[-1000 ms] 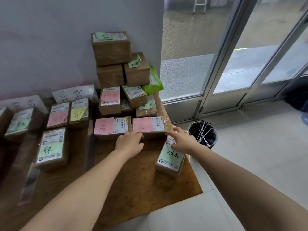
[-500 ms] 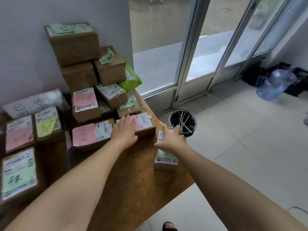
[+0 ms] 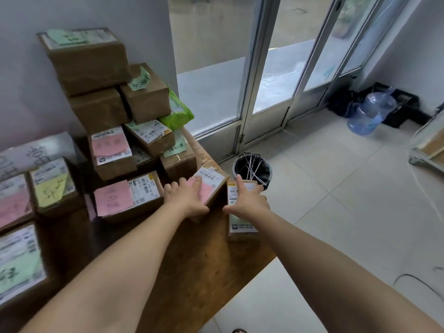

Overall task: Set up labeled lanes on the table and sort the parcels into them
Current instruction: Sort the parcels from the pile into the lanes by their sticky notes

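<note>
Nearest, both bare forearms reach forward over the brown wooden table [image 3: 192,272]. Left hand [image 3: 186,199] lies flat, fingers spread, on a parcel with a pink note [image 3: 211,186] and a white shipping label, print too small to read. Right hand [image 3: 247,200] rests palm-down, fingers loosely curved, on a parcel at the table's right edge [image 3: 242,227]; its label shows a barcode and a logo, text unreadable. The two parcels sit just beside each other. Whether either hand actually grips, cannot tell.

Left of these: a parcel with a pink handwritten note [image 3: 127,197], one with a yellow note [image 3: 54,188], one with a green note [image 3: 21,265]; characters blurred. A white lane sign [image 3: 36,152] leans at the wall, handwriting partly hidden.

Behind, a stack of brown boxes [image 3: 108,92] with green notes, and a green bag [image 3: 177,111]. Beyond the table edge a black bin [image 3: 252,170] holding white strips stands on pale floor tiles. Farther off, glass doors [image 3: 276,68] and a blue water jug [image 3: 370,114]
</note>
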`<state>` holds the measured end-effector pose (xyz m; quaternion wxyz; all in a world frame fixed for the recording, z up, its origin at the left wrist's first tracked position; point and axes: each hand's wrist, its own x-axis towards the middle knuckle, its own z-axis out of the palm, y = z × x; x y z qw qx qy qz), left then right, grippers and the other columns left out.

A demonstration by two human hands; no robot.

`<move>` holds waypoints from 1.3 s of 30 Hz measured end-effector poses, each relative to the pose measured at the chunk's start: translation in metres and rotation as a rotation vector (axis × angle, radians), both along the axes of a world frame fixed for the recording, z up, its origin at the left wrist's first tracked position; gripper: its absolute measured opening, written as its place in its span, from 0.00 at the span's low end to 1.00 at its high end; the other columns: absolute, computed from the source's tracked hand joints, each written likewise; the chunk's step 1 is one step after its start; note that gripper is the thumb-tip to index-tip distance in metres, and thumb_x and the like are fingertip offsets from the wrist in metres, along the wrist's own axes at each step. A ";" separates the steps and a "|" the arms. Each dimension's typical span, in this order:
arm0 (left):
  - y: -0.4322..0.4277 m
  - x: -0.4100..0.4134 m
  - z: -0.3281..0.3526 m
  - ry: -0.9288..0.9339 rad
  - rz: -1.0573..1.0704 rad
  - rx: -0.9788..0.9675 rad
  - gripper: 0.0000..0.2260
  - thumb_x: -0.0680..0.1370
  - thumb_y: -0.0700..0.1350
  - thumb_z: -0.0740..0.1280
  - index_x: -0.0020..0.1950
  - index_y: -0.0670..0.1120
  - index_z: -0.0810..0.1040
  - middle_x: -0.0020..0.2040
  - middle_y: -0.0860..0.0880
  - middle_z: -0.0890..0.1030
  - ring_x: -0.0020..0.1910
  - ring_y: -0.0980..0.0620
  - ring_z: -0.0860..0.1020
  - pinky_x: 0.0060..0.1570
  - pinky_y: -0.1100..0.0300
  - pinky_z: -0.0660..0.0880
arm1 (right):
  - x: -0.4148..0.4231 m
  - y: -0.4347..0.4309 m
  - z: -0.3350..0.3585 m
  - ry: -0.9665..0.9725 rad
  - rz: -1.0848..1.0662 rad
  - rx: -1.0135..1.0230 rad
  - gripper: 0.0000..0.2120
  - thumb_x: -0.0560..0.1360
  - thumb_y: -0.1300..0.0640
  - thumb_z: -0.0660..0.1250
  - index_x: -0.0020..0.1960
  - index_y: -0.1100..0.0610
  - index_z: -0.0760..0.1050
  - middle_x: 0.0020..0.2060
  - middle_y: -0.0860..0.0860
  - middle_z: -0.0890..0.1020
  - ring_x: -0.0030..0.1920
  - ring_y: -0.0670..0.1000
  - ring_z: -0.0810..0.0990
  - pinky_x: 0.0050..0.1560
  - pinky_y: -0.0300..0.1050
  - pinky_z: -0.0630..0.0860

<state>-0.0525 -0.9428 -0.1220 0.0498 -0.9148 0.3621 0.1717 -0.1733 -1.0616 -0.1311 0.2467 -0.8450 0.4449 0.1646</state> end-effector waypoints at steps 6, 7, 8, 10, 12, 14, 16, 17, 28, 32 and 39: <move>0.016 -0.015 0.034 0.024 0.136 -0.228 0.38 0.68 0.57 0.69 0.74 0.53 0.55 0.64 0.40 0.64 0.61 0.38 0.70 0.62 0.46 0.66 | -0.003 0.000 0.034 -0.112 0.029 -0.078 0.47 0.69 0.37 0.67 0.78 0.42 0.43 0.70 0.61 0.59 0.62 0.64 0.71 0.57 0.56 0.76; 0.022 -0.014 0.045 0.027 0.172 -0.264 0.38 0.69 0.56 0.69 0.74 0.53 0.55 0.65 0.40 0.63 0.62 0.38 0.69 0.61 0.46 0.67 | 0.001 0.003 0.043 -0.149 0.048 -0.092 0.46 0.69 0.37 0.67 0.78 0.42 0.44 0.69 0.61 0.60 0.61 0.64 0.72 0.56 0.56 0.76; 0.029 -0.014 0.057 0.022 0.211 -0.296 0.38 0.69 0.56 0.69 0.75 0.53 0.55 0.65 0.40 0.63 0.62 0.38 0.69 0.60 0.47 0.68 | 0.005 0.007 0.053 -0.191 0.072 -0.105 0.45 0.69 0.37 0.67 0.78 0.42 0.45 0.69 0.61 0.61 0.60 0.63 0.72 0.55 0.56 0.77; 0.049 -0.013 0.079 -0.003 0.299 -0.351 0.38 0.70 0.57 0.68 0.76 0.53 0.54 0.67 0.41 0.62 0.64 0.38 0.67 0.60 0.48 0.67 | 0.014 0.020 0.072 -0.288 0.133 -0.127 0.42 0.69 0.38 0.67 0.76 0.42 0.48 0.67 0.60 0.63 0.58 0.64 0.74 0.51 0.55 0.78; 0.076 -0.013 0.099 -0.075 0.391 -0.391 0.39 0.69 0.59 0.68 0.75 0.54 0.54 0.68 0.42 0.62 0.65 0.39 0.66 0.61 0.47 0.66 | 0.027 0.040 0.089 -0.381 0.208 -0.148 0.39 0.69 0.39 0.67 0.74 0.41 0.51 0.66 0.59 0.64 0.57 0.64 0.75 0.49 0.53 0.78; 0.113 -0.013 0.114 -0.181 0.462 -0.444 0.39 0.68 0.59 0.69 0.74 0.53 0.56 0.69 0.43 0.62 0.65 0.40 0.66 0.62 0.46 0.67 | 0.043 0.068 0.103 -0.456 0.294 -0.162 0.38 0.70 0.39 0.67 0.74 0.42 0.51 0.70 0.58 0.61 0.61 0.64 0.74 0.51 0.53 0.77; 0.159 -0.016 0.124 -0.288 0.534 -0.476 0.38 0.68 0.59 0.69 0.73 0.53 0.57 0.69 0.43 0.62 0.65 0.40 0.66 0.63 0.46 0.67 | 0.059 0.107 0.114 -0.512 0.375 -0.153 0.39 0.70 0.38 0.66 0.76 0.42 0.51 0.75 0.56 0.55 0.65 0.63 0.71 0.56 0.55 0.75; 0.184 -0.018 0.128 -0.333 0.575 -0.468 0.37 0.68 0.60 0.69 0.73 0.53 0.56 0.69 0.43 0.63 0.66 0.40 0.66 0.63 0.46 0.67 | 0.065 0.130 0.120 -0.526 0.417 -0.149 0.39 0.71 0.37 0.65 0.76 0.42 0.50 0.76 0.56 0.54 0.66 0.63 0.71 0.55 0.54 0.75; 0.420 -0.052 0.156 -0.493 0.977 -0.433 0.34 0.69 0.58 0.69 0.70 0.50 0.59 0.65 0.40 0.66 0.62 0.37 0.68 0.60 0.47 0.67 | 0.096 0.364 0.150 -0.672 0.792 -0.094 0.39 0.73 0.38 0.65 0.77 0.43 0.49 0.76 0.56 0.53 0.64 0.62 0.72 0.44 0.47 0.72; 0.497 -0.047 0.154 -0.464 1.053 -0.450 0.33 0.70 0.56 0.71 0.70 0.52 0.60 0.66 0.41 0.65 0.64 0.39 0.67 0.61 0.46 0.68 | 0.112 0.438 0.138 -0.620 0.795 -0.064 0.40 0.73 0.39 0.66 0.77 0.44 0.49 0.77 0.57 0.50 0.67 0.65 0.70 0.56 0.55 0.75; 0.584 -0.023 0.132 -0.372 1.085 -0.468 0.34 0.71 0.55 0.71 0.71 0.51 0.60 0.67 0.40 0.64 0.65 0.39 0.65 0.63 0.45 0.65 | 0.129 0.505 0.097 -0.470 0.713 0.008 0.42 0.73 0.40 0.66 0.78 0.46 0.47 0.77 0.57 0.48 0.70 0.68 0.63 0.64 0.61 0.68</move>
